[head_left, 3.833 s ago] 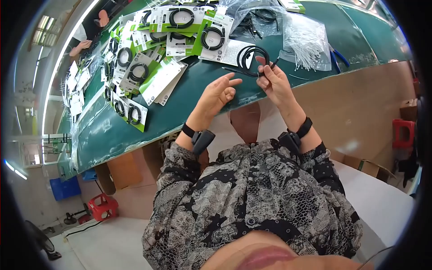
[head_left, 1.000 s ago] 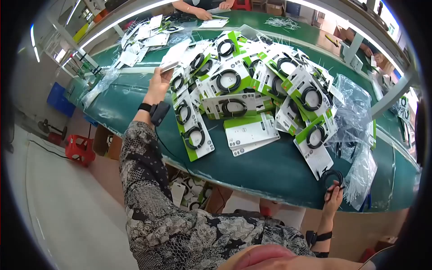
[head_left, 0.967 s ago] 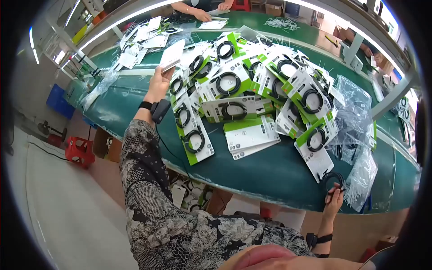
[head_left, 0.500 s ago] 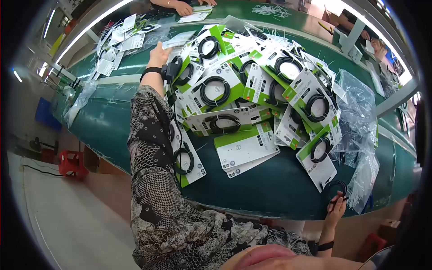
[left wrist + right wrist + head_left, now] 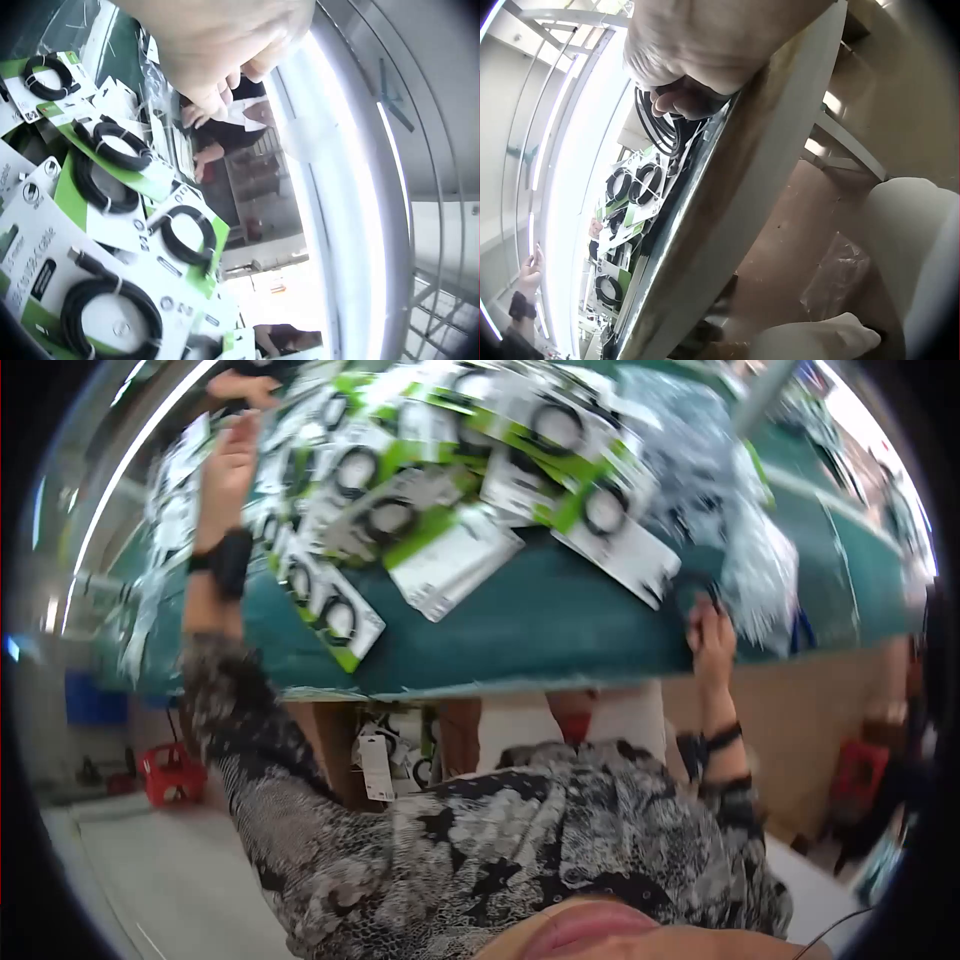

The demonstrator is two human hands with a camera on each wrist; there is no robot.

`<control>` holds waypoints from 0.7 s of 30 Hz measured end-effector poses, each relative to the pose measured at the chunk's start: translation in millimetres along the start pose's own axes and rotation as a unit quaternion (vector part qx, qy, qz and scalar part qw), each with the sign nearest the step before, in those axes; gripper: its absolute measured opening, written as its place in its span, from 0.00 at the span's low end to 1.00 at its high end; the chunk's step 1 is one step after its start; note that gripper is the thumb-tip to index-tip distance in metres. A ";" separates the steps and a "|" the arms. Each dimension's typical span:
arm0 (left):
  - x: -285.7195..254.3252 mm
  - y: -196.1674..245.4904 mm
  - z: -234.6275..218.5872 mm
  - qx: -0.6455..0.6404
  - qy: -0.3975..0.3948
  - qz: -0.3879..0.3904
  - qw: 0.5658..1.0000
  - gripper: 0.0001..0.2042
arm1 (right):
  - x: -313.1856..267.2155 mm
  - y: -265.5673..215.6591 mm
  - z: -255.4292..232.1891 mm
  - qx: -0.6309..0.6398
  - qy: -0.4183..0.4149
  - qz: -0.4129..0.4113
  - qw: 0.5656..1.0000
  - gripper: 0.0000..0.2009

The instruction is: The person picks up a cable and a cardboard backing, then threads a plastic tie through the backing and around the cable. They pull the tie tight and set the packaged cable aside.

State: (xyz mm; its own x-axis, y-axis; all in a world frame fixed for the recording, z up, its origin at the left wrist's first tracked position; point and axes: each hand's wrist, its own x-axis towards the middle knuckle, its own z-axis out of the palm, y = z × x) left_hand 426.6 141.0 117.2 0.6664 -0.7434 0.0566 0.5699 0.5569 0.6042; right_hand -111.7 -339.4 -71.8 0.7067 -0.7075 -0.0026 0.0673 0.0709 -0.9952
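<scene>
In the head view my left hand (image 5: 228,475) is raised at the upper left beside the heap of carded cables, near another person's hand. No item shows in it. The left wrist view has its loosely bent fingers above carded black cables (image 5: 111,319). Low on the right, at the table's front edge, my right hand (image 5: 712,645) grips a coiled black cable. The right wrist view shows that cable (image 5: 660,131) under the curled fingers of my right hand (image 5: 705,45). White-and-green cards (image 5: 455,565) lie stacked between the hands; the head view is blurred.
Clear plastic bags (image 5: 690,450) and a bundle of white ties (image 5: 762,575) lie on the right of the green table (image 5: 470,650). Below it sits a container of carded cables (image 5: 395,755). A red stool (image 5: 172,772) stands at the lower left.
The head view has shifted. My left hand, earlier holding white cards, has moved farther left from the heap and shows none now. My right hand still holds the coiled cable near the table's edge.
</scene>
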 end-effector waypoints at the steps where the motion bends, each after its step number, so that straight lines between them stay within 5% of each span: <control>1: -40.7 -80.8 80.1 -0.013 -0.011 -0.035 0.999 0.09 | -1.8 -2.8 0.7 0.009 -0.004 -0.013 1.000 0.13; 2: -38.9 -128.2 149.2 0.227 0.137 0.207 0.942 0.12 | -3.1 -4.2 1.0 0.024 -0.003 -0.022 0.999 0.13; 4: -77.3 -193.1 160.0 0.299 -0.081 0.071 0.948 0.16 | -4.7 -3.2 -6.3 0.057 -0.033 -0.031 0.997 0.14; 6: -121.4 -280.3 186.2 0.484 -0.120 -0.049 0.866 0.18 | -13.3 -11.5 -3.6 0.122 -0.062 -0.022 0.990 0.15; 8: -134.1 -364.3 195.9 0.460 -0.137 -0.248 0.842 0.16 | -26.9 -20.5 -1.0 0.187 -0.111 -0.006 0.976 0.15; 11: -137.5 -466.5 198.1 0.383 -0.135 -0.252 0.879 0.17 | -43.4 -31.4 8.6 0.339 -0.193 0.016 0.920 0.17; 13: -129.3 -503.1 214.4 0.277 -0.104 -0.120 0.948 0.16 | -51.4 -29.2 14.8 0.334 -0.200 0.030 0.921 0.16; 14: -122.1 -511.7 218.4 0.284 -0.102 -0.115 0.946 0.16 | -55.3 -26.3 17.7 0.326 -0.198 0.044 0.923 0.16; 16: -99.8 -521.1 221.9 0.479 -0.012 -0.074 0.875 0.12 | -54.8 -24.1 17.3 0.320 -0.198 0.052 0.925 0.16; 17: -90.5 -524.8 214.4 0.481 -0.013 -0.072 0.873 0.12 | -53.3 -22.9 12.9 0.250 -0.173 0.031 0.952 0.15; 20: -67.3 -531.6 181.8 0.721 -0.226 0.094 0.648 0.11 | -49.9 -11.0 -4.5 0.114 -0.115 -0.009 0.987 0.15; 21: -61.6 -528.4 175.8 0.724 -0.226 0.092 0.645 0.11 | -48.3 -3.4 -12.3 0.159 -0.103 0.010 0.982 0.15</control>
State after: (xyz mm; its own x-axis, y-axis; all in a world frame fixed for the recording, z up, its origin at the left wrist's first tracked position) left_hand -0.1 -172.5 -65.8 0.2630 -0.9285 0.2622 -0.7647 -0.0349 0.6434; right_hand -154.7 -314.2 -69.5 0.8349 -0.5496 0.0310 0.2455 0.3213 -0.9146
